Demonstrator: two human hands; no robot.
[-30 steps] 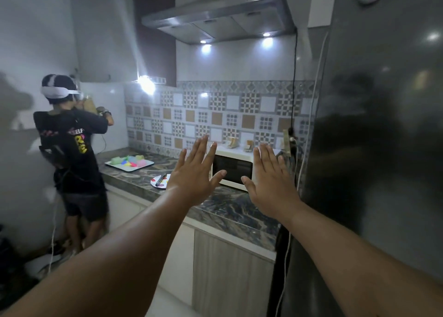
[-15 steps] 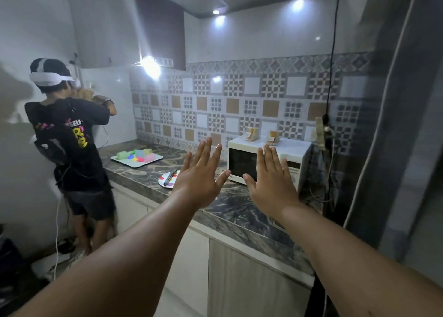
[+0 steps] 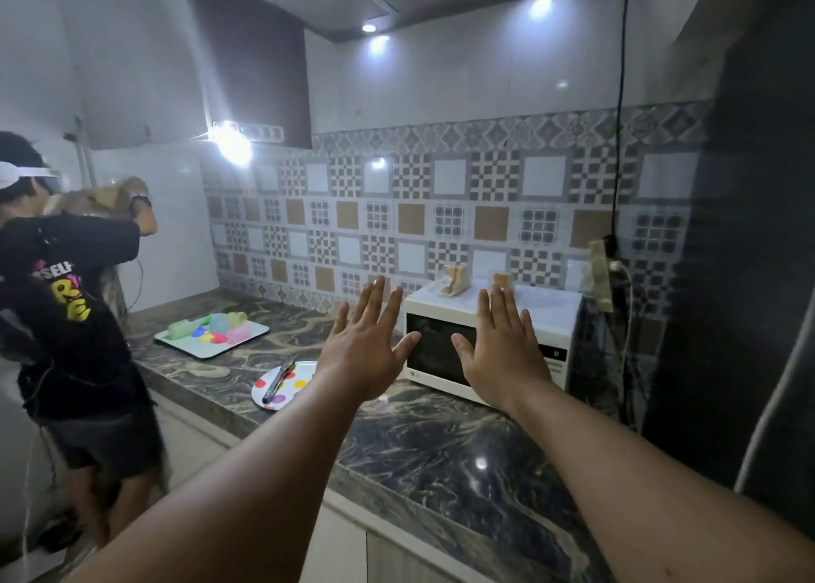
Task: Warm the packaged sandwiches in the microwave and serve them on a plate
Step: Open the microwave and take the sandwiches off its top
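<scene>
Marbled worktop [image 3: 441, 454] is seen below both hands, left [image 3: 364, 355] and right [image 3: 502, 357], raised with fingers spread, holding nothing. Two packaged sandwiches [image 3: 456, 280] are set atop the white microwave [image 3: 489, 344]; a dotted plate [image 3: 286, 386] lies left, near the worktop edge. "SELF" is read on a bystander's shirt [image 3: 66, 291].

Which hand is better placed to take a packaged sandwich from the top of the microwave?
Probably the right hand. It is raised, open and empty, just below the right sandwich on the microwave. The left hand, also open, is further left, before the microwave's left edge.
</scene>
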